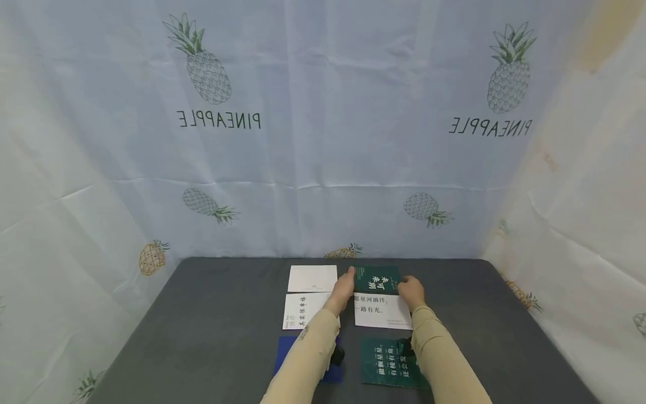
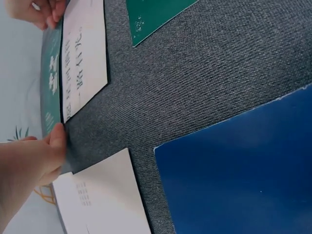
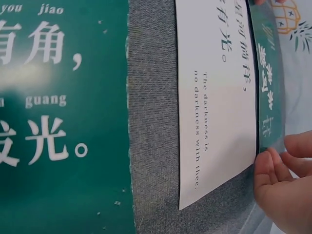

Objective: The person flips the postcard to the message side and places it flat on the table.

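Observation:
At the back of the table lies a dark green card (image 1: 375, 279) with white Chinese characters, and both hands are at its side edges. My left hand (image 1: 343, 290) holds its left end; in the left wrist view the thumb (image 2: 58, 138) lies along that edge. My right hand (image 1: 412, 292) pinches the right end, with fingertips (image 3: 265, 165) at the corner in the right wrist view. Directly in front of it lies a white card (image 1: 382, 312) with dark characters. The left hand's fingers are partly hidden behind the thumb.
Left of these lie a blank-looking white card (image 1: 312, 279) and a white card with characters (image 1: 301, 310). Nearer are a blue card (image 1: 285, 350), partly under the left forearm, and another green card (image 1: 381, 362). A pineapple-print curtain (image 1: 323, 140) hangs behind the dark grey table (image 1: 202, 325).

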Demonstrator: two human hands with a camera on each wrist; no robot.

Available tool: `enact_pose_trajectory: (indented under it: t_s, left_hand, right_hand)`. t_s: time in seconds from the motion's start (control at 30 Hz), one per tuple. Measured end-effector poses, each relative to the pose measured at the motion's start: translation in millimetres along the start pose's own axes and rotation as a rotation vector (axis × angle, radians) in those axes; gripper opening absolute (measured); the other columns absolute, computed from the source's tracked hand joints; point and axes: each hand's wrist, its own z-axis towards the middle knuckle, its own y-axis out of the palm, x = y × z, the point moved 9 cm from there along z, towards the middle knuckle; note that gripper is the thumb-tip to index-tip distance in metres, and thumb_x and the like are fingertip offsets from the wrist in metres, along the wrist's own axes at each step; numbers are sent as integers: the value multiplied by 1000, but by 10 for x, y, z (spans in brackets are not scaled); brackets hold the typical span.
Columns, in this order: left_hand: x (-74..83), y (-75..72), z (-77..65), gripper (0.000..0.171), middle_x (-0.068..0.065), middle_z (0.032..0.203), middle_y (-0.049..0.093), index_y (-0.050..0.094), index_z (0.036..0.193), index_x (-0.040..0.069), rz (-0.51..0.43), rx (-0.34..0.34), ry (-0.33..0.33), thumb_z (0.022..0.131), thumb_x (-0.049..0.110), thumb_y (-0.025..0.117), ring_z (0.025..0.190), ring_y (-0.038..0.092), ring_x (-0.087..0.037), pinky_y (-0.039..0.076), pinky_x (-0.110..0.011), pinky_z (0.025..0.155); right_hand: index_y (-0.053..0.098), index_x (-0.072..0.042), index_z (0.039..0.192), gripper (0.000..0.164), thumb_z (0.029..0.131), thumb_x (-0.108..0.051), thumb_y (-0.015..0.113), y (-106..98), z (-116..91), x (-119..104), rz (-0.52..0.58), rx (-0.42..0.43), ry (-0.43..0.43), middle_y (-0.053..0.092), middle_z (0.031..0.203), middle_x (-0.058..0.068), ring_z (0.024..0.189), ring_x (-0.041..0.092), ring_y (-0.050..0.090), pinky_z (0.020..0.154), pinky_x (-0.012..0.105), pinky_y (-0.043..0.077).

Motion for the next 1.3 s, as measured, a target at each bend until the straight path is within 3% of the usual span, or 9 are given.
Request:
enact_pose_trajectory:
  t_s: [0.2, 0.33, 0.5, 0.67, 0.83, 0.97, 1.17, 1.23, 1.3]
  left_hand:
    - [21, -10, 2, 68, -27, 142, 36, 29, 142, -7, -136, -27, -30, 100, 46, 19, 129, 40, -42, 36, -48, 105]
    - [101, -39, -6, 68, -26, 145, 33, 26, 144, -3, -137, -31, -26, 100, 47, 18, 131, 36, -44, 31, -51, 109]
    - [215, -91, 31, 66, -20, 151, 26, 25, 146, 0, -80, -19, 35, 99, 47, 18, 139, 25, -39, 25, -49, 112]
    - [234, -151, 79, 64, -15, 153, 25, 27, 146, 2, -60, 24, 85, 100, 46, 20, 143, 20, -34, 18, -47, 116]
    - [180, -149, 82, 68, -15, 152, 28, 30, 144, 4, -65, 24, 82, 98, 53, 22, 141, 23, -36, 20, -50, 114]
    - [160, -147, 72, 65, -14, 151, 32, 35, 143, 6, -45, 33, 81, 98, 51, 24, 141, 25, -35, 21, -49, 114]
    - [151, -181, 46, 51, -15, 144, 43, 44, 137, 2, 64, 77, 90, 99, 36, 38, 135, 36, -36, 32, -48, 109]
    - [139, -192, 38, 47, -16, 140, 47, 45, 135, 0, 116, 93, 102, 97, 27, 44, 131, 42, -35, 39, -45, 104]
    - [121, -201, 39, 43, -19, 127, 57, 48, 133, -2, 172, 119, 129, 94, 18, 47, 116, 53, -32, 47, -38, 89]
  right_hand:
    - [39, 14, 133, 47, 91, -6, 31, -45, 14, 21, 59, 10, 33, 39, 135, 35, 126, 49, 37, 100, 56, 37]
    - [36, 7, 138, 47, 97, -15, 32, -73, 37, -16, 122, 25, 39, 36, 141, 29, 131, 44, 32, 105, 54, 33]
    - [34, 0, 142, 57, 101, -39, 29, -121, 58, -80, 202, 62, 22, 36, 144, 24, 133, 42, 32, 108, 53, 29]
    - [44, -2, 135, 73, 94, -60, 27, -115, 76, -82, 291, 97, 16, 50, 129, 24, 118, 37, 50, 95, 50, 43]
    - [48, -1, 130, 86, 87, -72, 25, -71, 52, -82, 328, 101, 23, 52, 128, 23, 108, 33, 58, 77, 36, 52]
    - [49, -1, 130, 74, 91, -62, 36, -46, 17, -75, 370, 103, 28, 54, 127, 22, 104, 30, 61, 79, 29, 53]
    - [49, 3, 130, 58, 94, -42, 48, -20, 5, -2, 456, 90, 38, 61, 105, 13, 77, 7, 59, 70, 21, 52]
    - [48, 7, 130, 53, 94, -31, 51, -15, 5, -5, 471, 75, 15, 63, 93, 9, 70, 3, 56, 65, 17, 50]
    - [49, 8, 128, 46, 92, -21, 54, -11, 12, 9, 468, 73, 11, 64, 84, 5, 65, 1, 55, 58, 18, 49]
